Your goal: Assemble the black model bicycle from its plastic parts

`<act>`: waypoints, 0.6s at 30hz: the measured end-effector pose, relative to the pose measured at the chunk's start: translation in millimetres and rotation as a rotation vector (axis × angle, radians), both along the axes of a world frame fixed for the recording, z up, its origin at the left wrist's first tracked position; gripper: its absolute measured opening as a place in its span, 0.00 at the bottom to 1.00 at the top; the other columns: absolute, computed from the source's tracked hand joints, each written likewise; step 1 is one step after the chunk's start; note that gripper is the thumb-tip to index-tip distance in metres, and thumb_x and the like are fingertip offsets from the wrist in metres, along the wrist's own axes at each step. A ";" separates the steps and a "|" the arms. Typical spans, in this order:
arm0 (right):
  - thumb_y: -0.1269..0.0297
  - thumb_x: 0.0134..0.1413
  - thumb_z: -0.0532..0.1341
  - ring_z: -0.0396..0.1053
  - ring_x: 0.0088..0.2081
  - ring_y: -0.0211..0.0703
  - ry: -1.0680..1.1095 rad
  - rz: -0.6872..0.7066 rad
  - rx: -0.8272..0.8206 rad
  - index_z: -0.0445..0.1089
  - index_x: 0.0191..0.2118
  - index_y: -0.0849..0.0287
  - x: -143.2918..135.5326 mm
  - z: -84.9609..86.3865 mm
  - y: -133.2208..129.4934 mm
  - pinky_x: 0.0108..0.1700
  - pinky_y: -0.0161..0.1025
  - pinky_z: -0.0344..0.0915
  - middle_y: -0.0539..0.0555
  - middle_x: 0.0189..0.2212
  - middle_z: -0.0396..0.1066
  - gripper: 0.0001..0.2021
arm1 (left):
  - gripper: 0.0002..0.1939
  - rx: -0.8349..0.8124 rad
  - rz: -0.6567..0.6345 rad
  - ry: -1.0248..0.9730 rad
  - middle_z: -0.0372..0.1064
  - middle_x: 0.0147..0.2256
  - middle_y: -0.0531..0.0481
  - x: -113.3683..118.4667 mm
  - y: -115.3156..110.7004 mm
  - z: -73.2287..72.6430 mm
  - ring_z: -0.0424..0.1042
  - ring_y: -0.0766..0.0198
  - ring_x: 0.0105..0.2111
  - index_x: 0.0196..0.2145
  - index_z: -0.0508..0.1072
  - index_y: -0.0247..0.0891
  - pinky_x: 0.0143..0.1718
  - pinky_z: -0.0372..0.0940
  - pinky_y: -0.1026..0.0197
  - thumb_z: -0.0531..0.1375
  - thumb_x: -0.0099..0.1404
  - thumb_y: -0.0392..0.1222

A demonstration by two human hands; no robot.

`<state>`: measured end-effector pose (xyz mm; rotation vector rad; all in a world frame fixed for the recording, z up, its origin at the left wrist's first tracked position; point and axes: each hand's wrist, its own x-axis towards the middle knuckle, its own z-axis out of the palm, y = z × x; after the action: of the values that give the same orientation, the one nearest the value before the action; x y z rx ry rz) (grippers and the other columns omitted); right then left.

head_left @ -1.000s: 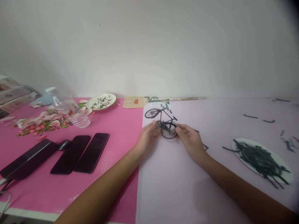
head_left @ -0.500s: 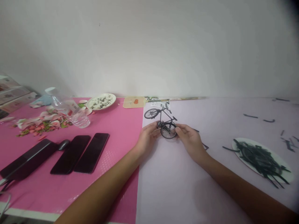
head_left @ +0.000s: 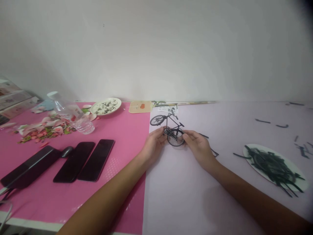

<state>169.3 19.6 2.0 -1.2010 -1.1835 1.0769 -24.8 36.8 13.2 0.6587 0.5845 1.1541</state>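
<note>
While both hands work close together over the counter (head_left: 176, 195), the small black bicycle (head_left: 173, 121) between them has shifted only slightly, its far wheel (head_left: 157, 120) a touch lower and further toward the left. The grip has not visibly changed, so this looks like a small adjustment of angle, with the bicycle neither let go nor passed across. The left hand (head_left: 154, 143) holds it near the pedals, and the right hand (head_left: 199, 147) pinches the edge of the near wheel (head_left: 175, 146) between thumb and fingers. The bicycle sits tilted, its handlebars pointing away from the hands; whether the near wheel touches the counter, I cannot tell.

Well to the right of the right hand, a white oval plate (head_left: 299, 186) carries a tangled heap of dark parts (head_left: 271, 164), several of them poking over the rim. Just beside the right hand lies a black angled piece (head_left: 215, 152), partly hidden by it. Beyond the left hand, further to the left, a round dish (head_left: 119, 103) holds white bits mixed with dark ones. Past that dish, a clear bottle (head_left: 83, 122) with a white cap leans among pink petals (head_left: 52, 125); its contents, if any, are hard to make out.
</note>
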 end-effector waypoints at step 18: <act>0.45 0.54 0.72 0.75 0.31 0.42 0.019 -0.024 0.053 0.76 0.48 0.57 3.6 -8.6 5.5 0.38 0.43 0.74 0.56 0.36 0.81 0.24 | 0.24 -0.109 0.014 -0.043 0.79 0.42 0.40 1.7 1.5 3.1 0.78 0.55 0.42 0.46 0.78 0.33 0.51 0.68 0.55 0.63 0.66 0.58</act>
<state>172.9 25.1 -6.6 -1.1585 -1.1736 1.0307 -23.1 38.3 16.3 0.5355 0.6118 1.1387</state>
